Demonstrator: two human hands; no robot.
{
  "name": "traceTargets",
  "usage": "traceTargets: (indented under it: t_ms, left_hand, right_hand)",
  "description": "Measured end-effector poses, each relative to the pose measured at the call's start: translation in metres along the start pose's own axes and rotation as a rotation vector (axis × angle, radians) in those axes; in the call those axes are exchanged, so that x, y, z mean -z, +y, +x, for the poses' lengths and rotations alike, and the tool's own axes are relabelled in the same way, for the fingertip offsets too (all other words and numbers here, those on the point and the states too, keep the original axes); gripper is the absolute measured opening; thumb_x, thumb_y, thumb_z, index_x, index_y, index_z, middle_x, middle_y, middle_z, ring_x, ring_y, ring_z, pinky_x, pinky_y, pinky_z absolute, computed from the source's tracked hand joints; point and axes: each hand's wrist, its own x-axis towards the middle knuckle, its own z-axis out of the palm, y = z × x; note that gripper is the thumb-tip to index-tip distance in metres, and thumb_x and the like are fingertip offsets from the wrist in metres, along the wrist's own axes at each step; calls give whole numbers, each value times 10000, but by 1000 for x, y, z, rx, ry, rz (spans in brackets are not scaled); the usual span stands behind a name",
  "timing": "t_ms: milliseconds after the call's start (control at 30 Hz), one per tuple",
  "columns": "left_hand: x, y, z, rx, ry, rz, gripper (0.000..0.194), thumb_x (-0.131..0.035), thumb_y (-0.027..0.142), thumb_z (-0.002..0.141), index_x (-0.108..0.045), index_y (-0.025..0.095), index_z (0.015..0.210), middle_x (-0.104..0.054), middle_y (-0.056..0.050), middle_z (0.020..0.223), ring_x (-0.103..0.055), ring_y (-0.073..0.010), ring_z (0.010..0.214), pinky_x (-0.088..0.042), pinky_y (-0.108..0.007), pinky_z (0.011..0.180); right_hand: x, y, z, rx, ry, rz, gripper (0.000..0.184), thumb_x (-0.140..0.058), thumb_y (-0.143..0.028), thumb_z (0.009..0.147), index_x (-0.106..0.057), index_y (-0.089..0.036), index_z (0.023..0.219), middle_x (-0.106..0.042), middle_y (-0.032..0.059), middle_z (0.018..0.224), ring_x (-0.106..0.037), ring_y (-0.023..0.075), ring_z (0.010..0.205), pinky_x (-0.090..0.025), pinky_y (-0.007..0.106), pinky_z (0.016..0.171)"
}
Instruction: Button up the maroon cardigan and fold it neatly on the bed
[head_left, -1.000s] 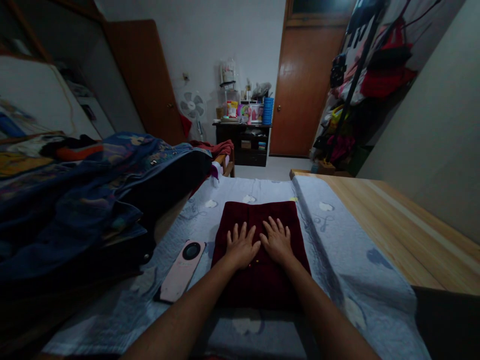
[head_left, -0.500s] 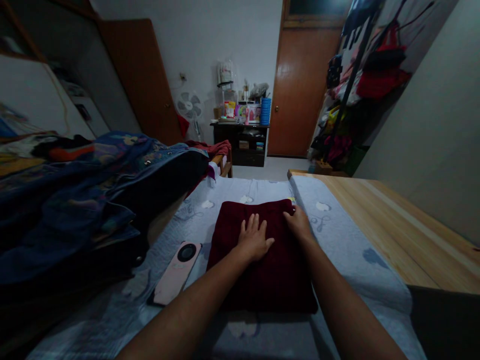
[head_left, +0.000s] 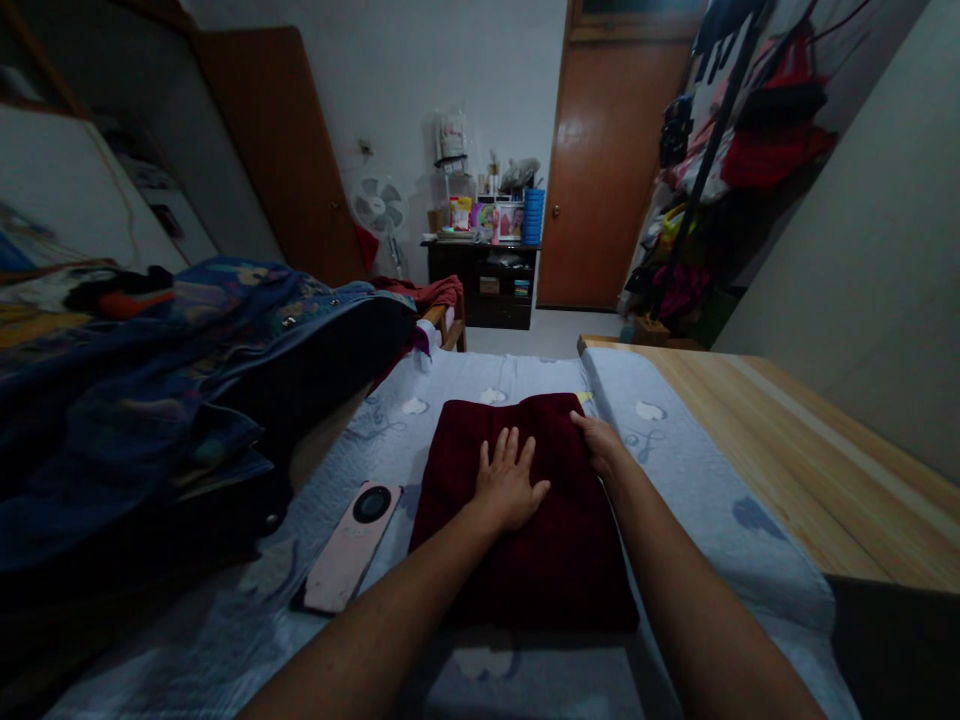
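A folded dark red garment [head_left: 540,560] lies as a thick square on the pale blue bed sheet [head_left: 420,440]; its exact kind does not show. My left hand [head_left: 511,482] rests flat on top of it, fingers spread. At the garment's far right edge, my right hand [head_left: 600,440] is closed on the cloth, thumb uppermost and the other fingers mostly hidden. The cloth bulges up slightly beside that thumb. To the left of the garment lies a pink phone [head_left: 349,555], its round black camera ring facing up.
Denim clothes [head_left: 172,400] are heaped along the left. A bare wooden board [head_left: 765,440] borders the bed on the right. Farther back stand a white fan [head_left: 381,208], a black cabinet [head_left: 480,300] with items on top, a door [head_left: 600,170] and hanging bags [head_left: 780,140].
My right hand has shifted slightly along the garment's right edge, and the cloth's far right corner has risen a little. My left hand stays flat in place.
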Motion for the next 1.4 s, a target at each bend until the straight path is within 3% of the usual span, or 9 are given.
traceTargets:
  t_ms: [100, 200, 367, 533, 767, 967, 1100, 1267, 1400]
  left_hand:
    - [-1, 0, 0, -14, 26, 8, 759, -323, 628, 877, -205, 219, 1505, -111, -104, 1592, -20, -274, 1464, -76, -574, 1143]
    - [-1, -1, -1, -28, 12, 5, 730, -311, 622, 884, -231, 237, 1499, -144, -86, 1589, -43, -279, 1462, -76, -582, 1140]
    - [-2, -1, -1, -13, -4, 6, 731, -324, 641, 873, -241, 268, 1496, -170, -66, 1586, -62, -316, 1456, -87, -589, 1137]
    - [0, 1, -1, -17, -11, 28, 726, -326, 637, 877, -241, 267, 1497, -179, -83, 1582, -74, -311, 1455, -70, -598, 1134]
    - [-1, 3, 0, -35, 3, 19, 687, -361, 611, 882, -228, 329, 1494, -175, -71, 1585, -88, -355, 1446, -75, -595, 1129]
    - [0, 2, 0, -19, -36, -2, 683, -352, 621, 878, -242, 338, 1490, -164, -62, 1588, -101, -400, 1433, -115, -594, 1120]
    - [3, 3, 1, -18, -68, -1, 681, -361, 620, 874, -250, 341, 1486, -163, -64, 1588, -90, -415, 1430, -114, -591, 1117]
    - [10, 4, 12, -56, -146, 16, 671, -405, 597, 867, -241, 380, 1480, -154, -66, 1589, -98, -422, 1427, -90, -604, 1110]
    - [17, 2, 29, -83, -201, 3, 737, -415, 632, 852, -172, 370, 1497, -89, -83, 1597, -84, -418, 1429, -102, -611, 1105]
  right_hand:
    - [-5, 0, -2, -82, 3, 51, 194, -528, -297, 835, -657, -152, 852, -714, 83, 728, -686, 217, 736, -542, 326, 689]
    - [-2, 0, 1, -35, 146, -51, 206, -570, -284, 782, -643, -156, 926, -713, 90, 821, -668, 238, 871, -521, 338, 777]
    - [3, -6, 2, 202, 429, -529, 390, -615, -367, 741, -606, -138, 1057, -675, 156, 991, -623, 277, 965, -459, 355, 855]
    - [-5, -11, 1, 229, 401, -694, 421, -630, -476, 737, -639, -136, 985, -689, 161, 871, -646, 273, 826, -466, 339, 733]
    - [2, -9, 17, 263, 95, -344, 315, -542, -380, 767, -690, -141, 908, -718, 63, 825, -652, 206, 774, -471, 277, 684]
    - [10, 0, 17, 220, 233, -442, 278, -587, -397, 764, -685, -144, 827, -697, 90, 802, -634, 217, 818, -458, 294, 750]
    - [7, 0, 13, 321, 416, -734, 436, -620, -368, 785, -595, -121, 1143, -664, 150, 1052, -610, 231, 967, -432, 321, 877]
    - [1, -8, 14, 304, 286, -706, 411, -610, -363, 807, -599, -107, 1128, -674, 160, 1028, -622, 257, 960, -441, 358, 869]
    - [2, -16, 21, 251, 157, -335, 226, -642, -259, 735, -665, -134, 922, -703, 111, 941, -632, 230, 913, -454, 345, 855]
